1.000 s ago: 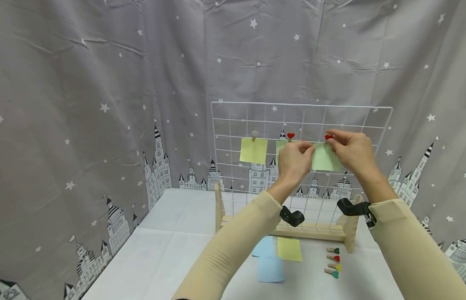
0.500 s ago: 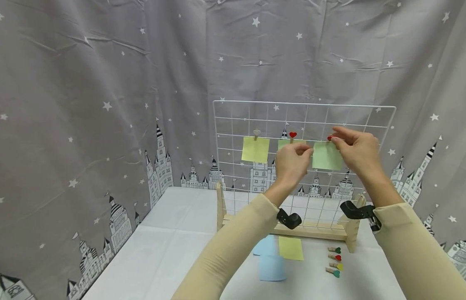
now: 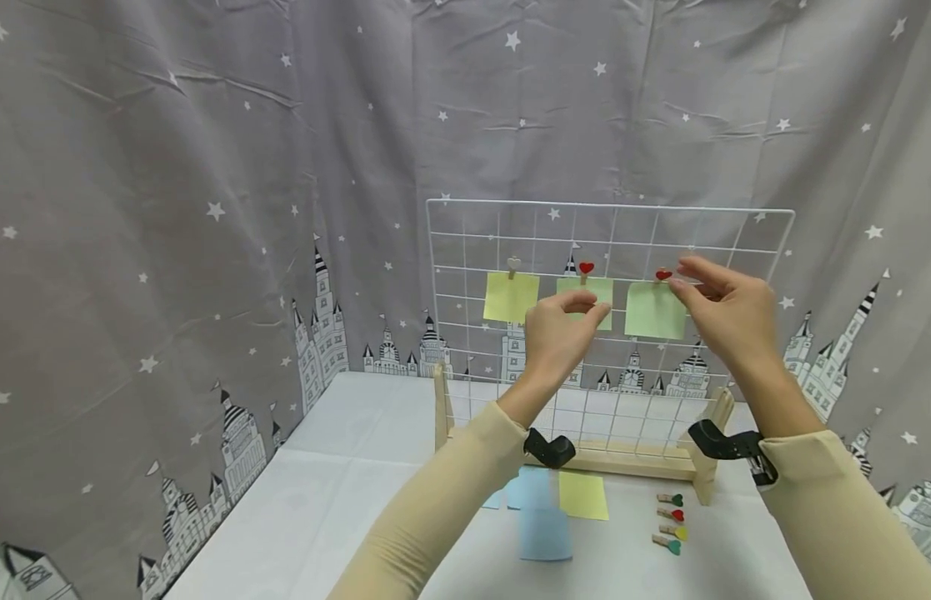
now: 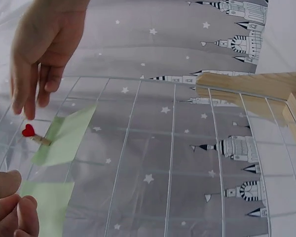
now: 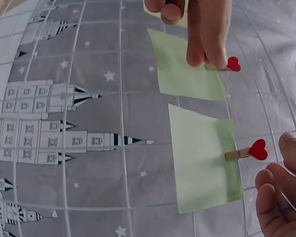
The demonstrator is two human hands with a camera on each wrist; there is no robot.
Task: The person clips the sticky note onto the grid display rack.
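A green sticky note (image 3: 655, 312) hangs on the white wire grid (image 3: 465, 254), pinned by a small wooden clothespin with a red heart (image 5: 256, 149). My right hand (image 3: 735, 321) is just right of that clothespin, fingers parted and a small gap away in the right wrist view. My left hand (image 3: 558, 333) is before the middle green note (image 3: 598, 292), its thumb and index near each other with nothing between them. Another red-heart clothespin (image 3: 586, 269) holds that note. Further left hangs a yellow note (image 3: 512, 297) under a white-heart clothespin (image 3: 513, 266).
The grid stands in a wooden base (image 3: 630, 460) on a white-covered table (image 3: 337, 500). In front lie blue notes (image 3: 545, 535), a yellow note (image 3: 583, 495) and a column of several heart clothespins (image 3: 671, 531) at right. A grey star-patterned curtain (image 3: 360, 150) is behind.
My right hand has let go of the right clothespin and drawn back to the right. My left hand has moved left and down off the right green note, uncovering more of the middle one.
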